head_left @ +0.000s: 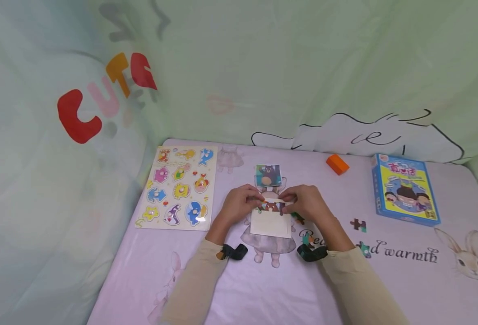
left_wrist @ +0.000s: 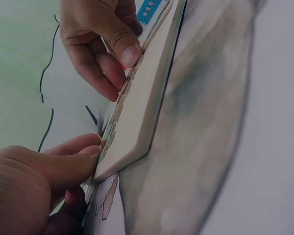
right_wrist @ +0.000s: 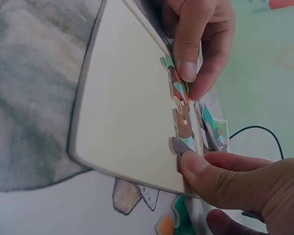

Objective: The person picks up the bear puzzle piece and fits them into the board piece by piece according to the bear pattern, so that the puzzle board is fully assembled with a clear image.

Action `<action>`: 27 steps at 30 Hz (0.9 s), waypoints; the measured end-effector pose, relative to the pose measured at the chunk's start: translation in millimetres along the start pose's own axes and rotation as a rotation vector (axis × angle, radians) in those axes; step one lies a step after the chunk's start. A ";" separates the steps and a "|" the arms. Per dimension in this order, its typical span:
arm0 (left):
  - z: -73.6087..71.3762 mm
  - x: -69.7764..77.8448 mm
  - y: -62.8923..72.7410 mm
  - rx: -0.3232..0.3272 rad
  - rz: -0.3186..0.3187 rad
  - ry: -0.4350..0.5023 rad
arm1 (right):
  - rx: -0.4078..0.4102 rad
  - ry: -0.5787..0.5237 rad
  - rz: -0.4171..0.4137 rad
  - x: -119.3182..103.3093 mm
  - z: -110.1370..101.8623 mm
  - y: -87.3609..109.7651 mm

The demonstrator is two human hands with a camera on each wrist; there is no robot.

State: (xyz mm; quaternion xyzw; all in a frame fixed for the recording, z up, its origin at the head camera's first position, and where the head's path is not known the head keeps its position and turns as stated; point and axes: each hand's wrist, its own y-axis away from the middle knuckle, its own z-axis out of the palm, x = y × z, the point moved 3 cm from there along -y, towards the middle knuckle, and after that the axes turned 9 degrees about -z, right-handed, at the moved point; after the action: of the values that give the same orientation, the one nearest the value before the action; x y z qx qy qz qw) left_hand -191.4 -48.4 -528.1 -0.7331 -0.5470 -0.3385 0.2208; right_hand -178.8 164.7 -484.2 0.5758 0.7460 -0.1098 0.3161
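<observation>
A cream puzzle board [head_left: 271, 224] lies on the printed cloth in front of the person. Along its far edge runs a row of joined jigsaw pieces [right_wrist: 183, 120] with a brown bear's face. My left hand [head_left: 239, 204] pinches the board's far left corner, thumb over the pieces. At the far right corner my right hand [head_left: 307, 202] grips the board, its thumb [right_wrist: 196, 164] on a grey-edged piece and its forefinger behind the rim. The bear picture card [head_left: 268, 176] stands just beyond the board. Fingers hide part of the row.
Loose jigsaw pieces [head_left: 358, 225] lie to the right, some near the right wrist. A peg puzzle board [head_left: 178, 187] with sea animals is at the left. An orange block [head_left: 338, 164] and a blue-and-yellow box [head_left: 405, 189] sit at the back right. Hanging fabric [head_left: 239, 81] borders the table.
</observation>
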 end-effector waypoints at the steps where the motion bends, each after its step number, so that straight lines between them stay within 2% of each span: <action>1: -0.4 -0.3 0.1 0.001 0.000 0.002 | 0.003 -0.007 0.004 0.2 0.2 -0.5; 14: -0.1 -1.9 1.6 -0.004 -0.041 0.020 | 0.006 -0.044 0.068 -0.1 2.2 -0.1; 23: -0.6 0.1 0.8 -0.008 -0.040 0.035 | 0.037 0.026 -0.003 4.0 2.4 5.8; 27: -1.9 3.9 2.1 -0.010 -0.037 0.011 | 0.045 0.048 -0.030 2.9 3.2 7.3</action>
State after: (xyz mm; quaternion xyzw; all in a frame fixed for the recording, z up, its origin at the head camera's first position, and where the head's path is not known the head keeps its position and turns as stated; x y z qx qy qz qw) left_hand -189.2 -47.9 -523.8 -0.7221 -0.5576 -0.3490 0.2139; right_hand -171.3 167.6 -486.9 0.5739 0.7594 -0.1174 0.2832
